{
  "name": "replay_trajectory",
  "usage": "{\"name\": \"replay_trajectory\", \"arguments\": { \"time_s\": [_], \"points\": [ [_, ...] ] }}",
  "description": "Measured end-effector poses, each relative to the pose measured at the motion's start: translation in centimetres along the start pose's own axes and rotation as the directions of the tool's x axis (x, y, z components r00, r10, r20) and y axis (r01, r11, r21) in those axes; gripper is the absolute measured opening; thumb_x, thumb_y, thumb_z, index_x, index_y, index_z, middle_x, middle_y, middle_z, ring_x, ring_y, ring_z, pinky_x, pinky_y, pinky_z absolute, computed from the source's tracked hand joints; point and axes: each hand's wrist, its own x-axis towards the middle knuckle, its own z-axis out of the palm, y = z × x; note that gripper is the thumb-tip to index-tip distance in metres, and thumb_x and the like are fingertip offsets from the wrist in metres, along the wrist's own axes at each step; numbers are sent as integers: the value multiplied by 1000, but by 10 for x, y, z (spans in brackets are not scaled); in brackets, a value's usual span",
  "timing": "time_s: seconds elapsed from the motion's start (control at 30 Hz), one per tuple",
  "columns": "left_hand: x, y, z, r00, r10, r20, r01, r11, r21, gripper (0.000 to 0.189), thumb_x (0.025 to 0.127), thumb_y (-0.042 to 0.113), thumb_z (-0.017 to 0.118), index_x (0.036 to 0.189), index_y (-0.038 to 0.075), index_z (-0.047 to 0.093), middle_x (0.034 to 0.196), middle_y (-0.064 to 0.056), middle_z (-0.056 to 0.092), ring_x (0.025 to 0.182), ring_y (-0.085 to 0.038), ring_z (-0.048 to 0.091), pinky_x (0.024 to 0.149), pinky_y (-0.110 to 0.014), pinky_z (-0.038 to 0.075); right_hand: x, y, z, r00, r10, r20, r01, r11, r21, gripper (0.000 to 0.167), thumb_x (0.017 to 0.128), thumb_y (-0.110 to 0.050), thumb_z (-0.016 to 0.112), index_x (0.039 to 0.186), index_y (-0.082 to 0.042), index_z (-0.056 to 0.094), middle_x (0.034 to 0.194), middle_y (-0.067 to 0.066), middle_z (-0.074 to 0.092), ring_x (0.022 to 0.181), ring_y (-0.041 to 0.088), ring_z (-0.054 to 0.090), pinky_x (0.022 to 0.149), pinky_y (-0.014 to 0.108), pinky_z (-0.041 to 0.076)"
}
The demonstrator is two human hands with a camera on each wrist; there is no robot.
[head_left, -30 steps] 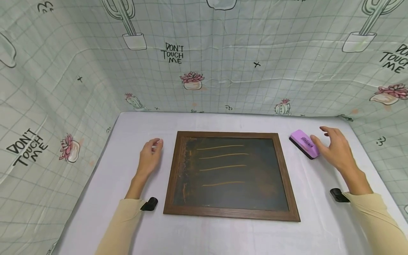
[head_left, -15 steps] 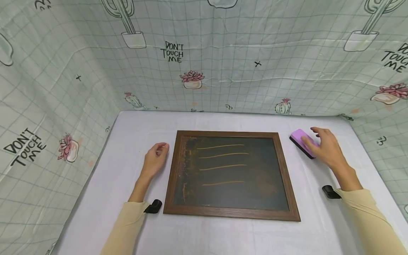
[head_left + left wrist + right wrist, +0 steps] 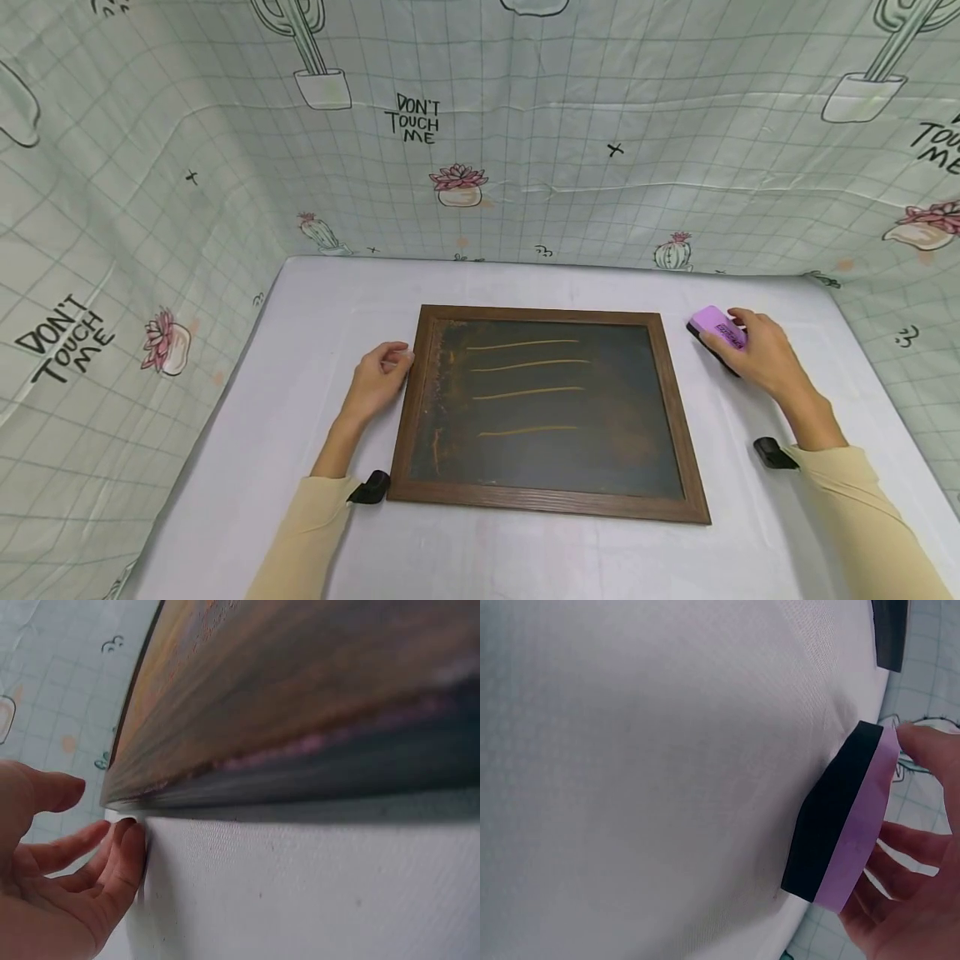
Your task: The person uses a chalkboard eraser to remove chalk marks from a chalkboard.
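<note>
A chalkboard [image 3: 555, 458] in a brown wooden frame lies flat on the table, with several yellow chalk lines across its dark surface. My left hand [image 3: 378, 383] is right at the board's left edge, fingers loosely bent and holding nothing. In the left wrist view, its thumb and fingertips are close to the corner of the wooden frame [image 3: 247, 735]. To the right of the board, my right hand [image 3: 768, 358] grips a purple board eraser [image 3: 716, 323] with a black felt base. The right wrist view has the thumb at one end of the eraser [image 3: 859, 832] and the fingers along its other side.
A white cloth covers the table [image 3: 525, 558]. Behind it and to the left hangs a grid-patterned curtain [image 3: 555, 108] printed with cacti and lettering. Black camera mounts [image 3: 774, 452] stick out at both wrists.
My left hand has moved right, up to the board's left edge. My right hand has moved left over the eraser and closed its fingers round it.
</note>
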Motion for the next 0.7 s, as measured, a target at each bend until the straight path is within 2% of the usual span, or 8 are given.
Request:
{"name": "replay_trajectory", "arguments": {
  "time_s": [0.4,0.7],
  "points": [
    [1,-2,2,999,24,45,-24,1000,1,38,100,10,67,131,-10,62,119,-26,68,103,-37,67,88,-45,52,0,-1,-2,996,46,70,-43,998,-47,62,92,-22,77,129,20,50,118,43,57,97,50,56,80,62,42],
    [3,-5,1,999,17,45,-17,1000,-3,39,98,9,70,132,-9,63,119,-24,70,104,-37,68,90,-45,52,1,-3,-6,997,22,68,-18,998,-58,62,89,-20,81,127,20,53,117,43,59,93,48,57,78,59,42]
  ]
}}
